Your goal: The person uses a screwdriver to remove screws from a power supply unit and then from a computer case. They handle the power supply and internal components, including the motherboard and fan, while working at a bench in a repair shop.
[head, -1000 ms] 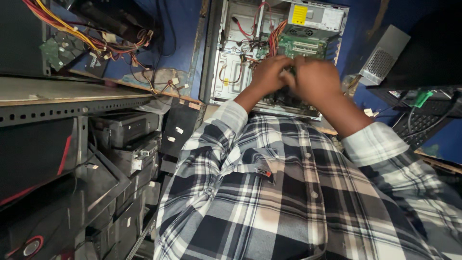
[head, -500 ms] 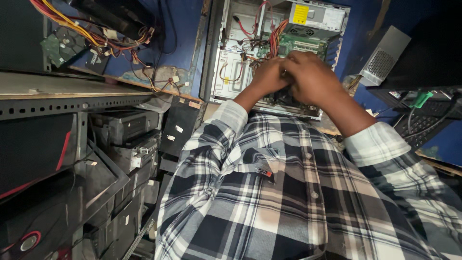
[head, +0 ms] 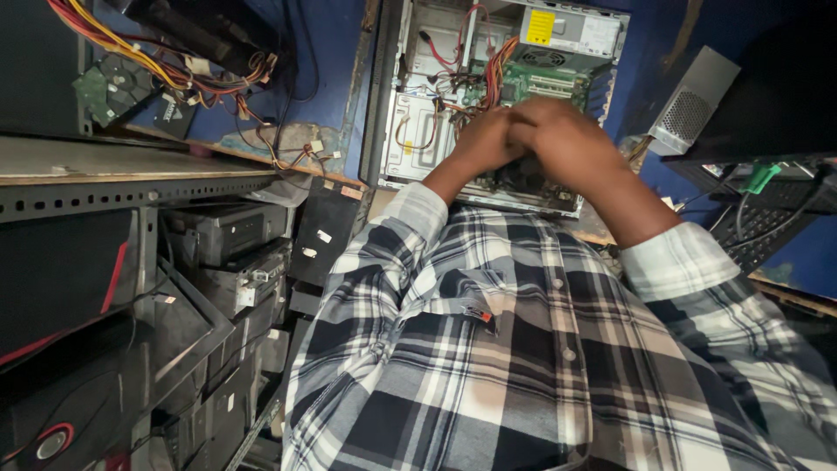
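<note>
**Hands deep in the open case**

Both hands have slid slightly left, staying pressed together inside the open computer case [head: 488,96]. Left hand [head: 479,144] and right hand [head: 567,139] overlap; their fingers' grip cannot be told. Loose cables [head: 493,74] nearby could snag.

Blue wall [head: 327,52], grey metal shelving [head: 131,187], dim light

one open computer case [head: 453,96], two hands, one keyboard [head: 757,228], one green circuit board [head: 103,87].
</note>
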`<state>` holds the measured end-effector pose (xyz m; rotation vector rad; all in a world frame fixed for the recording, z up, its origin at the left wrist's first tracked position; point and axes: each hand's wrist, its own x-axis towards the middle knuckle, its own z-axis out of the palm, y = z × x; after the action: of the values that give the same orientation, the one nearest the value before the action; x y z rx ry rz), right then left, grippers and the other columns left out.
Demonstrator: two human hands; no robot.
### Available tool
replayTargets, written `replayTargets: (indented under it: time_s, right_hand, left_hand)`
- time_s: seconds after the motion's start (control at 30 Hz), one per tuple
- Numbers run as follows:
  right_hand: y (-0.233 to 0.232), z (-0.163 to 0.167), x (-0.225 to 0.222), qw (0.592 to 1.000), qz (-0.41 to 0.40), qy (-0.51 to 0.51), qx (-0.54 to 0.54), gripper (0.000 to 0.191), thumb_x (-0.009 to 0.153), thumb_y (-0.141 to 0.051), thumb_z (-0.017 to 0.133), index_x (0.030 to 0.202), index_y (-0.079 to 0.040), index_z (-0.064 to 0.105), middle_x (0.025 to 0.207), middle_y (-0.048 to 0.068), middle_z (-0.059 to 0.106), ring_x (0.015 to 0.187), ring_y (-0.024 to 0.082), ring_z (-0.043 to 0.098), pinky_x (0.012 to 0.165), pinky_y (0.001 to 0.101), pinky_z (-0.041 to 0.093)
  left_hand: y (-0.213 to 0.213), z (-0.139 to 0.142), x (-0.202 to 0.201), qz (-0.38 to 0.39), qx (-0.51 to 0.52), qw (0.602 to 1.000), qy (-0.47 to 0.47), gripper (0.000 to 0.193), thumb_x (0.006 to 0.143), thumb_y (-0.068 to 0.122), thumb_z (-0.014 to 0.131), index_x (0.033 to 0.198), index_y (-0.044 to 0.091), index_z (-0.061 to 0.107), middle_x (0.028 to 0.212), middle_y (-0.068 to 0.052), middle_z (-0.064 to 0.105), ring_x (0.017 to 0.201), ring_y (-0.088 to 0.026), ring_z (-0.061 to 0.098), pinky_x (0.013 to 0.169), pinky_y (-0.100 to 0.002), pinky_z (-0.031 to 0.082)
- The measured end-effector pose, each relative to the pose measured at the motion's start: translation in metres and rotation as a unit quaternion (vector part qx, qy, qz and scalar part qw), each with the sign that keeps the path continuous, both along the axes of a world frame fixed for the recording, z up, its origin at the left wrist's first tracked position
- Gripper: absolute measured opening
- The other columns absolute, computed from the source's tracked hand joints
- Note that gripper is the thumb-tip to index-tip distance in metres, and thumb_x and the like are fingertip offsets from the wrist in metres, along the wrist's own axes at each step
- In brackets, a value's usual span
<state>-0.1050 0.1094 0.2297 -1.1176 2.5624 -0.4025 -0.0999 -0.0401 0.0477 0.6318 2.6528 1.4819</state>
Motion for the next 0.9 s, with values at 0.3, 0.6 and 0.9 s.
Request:
replayTargets:
  time_s: [0.3, 0.6, 0.9]
  right_hand:
    - [0.055, -0.026, 0.044, 0.957, -0.244, 0.01, -0.157, 0.036, 0.094, -0.013, 0.08, 0.126, -0.007, 0.065, 0.125, 0.014, 0.068, 0.112, 0.032, 0.068, 0.094, 0.0418, 0.054]
    - [0.155, -0.156, 0.125, 0.846, -0.419, -0.165, -0.287, 0.014, 0.085, 0.004, 0.065, 0.094, -0.005, 0.057, 0.092, 0.003, 0.064, 0.082, 0.01, 0.058, 0.07, 0.0252, 0.046]
    - [0.193, -0.222, 0.189, 0.85, -0.439, -0.174, -0.234, 0.012, 0.089, 0.009, 0.056, 0.084, -0.002, 0.055, 0.072, 0.002, 0.049, 0.072, 0.008, 0.044, 0.065, 0.024, 0.04]
  left_hand:
    - [-0.013, 0.014, 0.022, 0.035, -0.002, 0.999, -0.007, 0.037, 0.087, 0.033, 0.078, 0.113, 0.007, 0.072, 0.105, -0.013, 0.073, 0.1, -0.036, 0.068, 0.084, -0.045, 0.054]
    - [-0.006, 0.03, 0.031, 0.073, 0.055, 0.995, 0.031, 0.039, 0.096, 0.035, 0.074, 0.12, 0.005, 0.068, 0.116, -0.016, 0.072, 0.107, -0.036, 0.07, 0.09, -0.042, 0.056]
    - [-0.008, 0.047, 0.059, 0.132, 0.126, 0.977, -0.109, 0.024, 0.099, 0.021, 0.072, 0.117, 0.006, 0.069, 0.093, -0.007, 0.07, 0.075, -0.014, 0.065, 0.068, -0.03, 0.052]
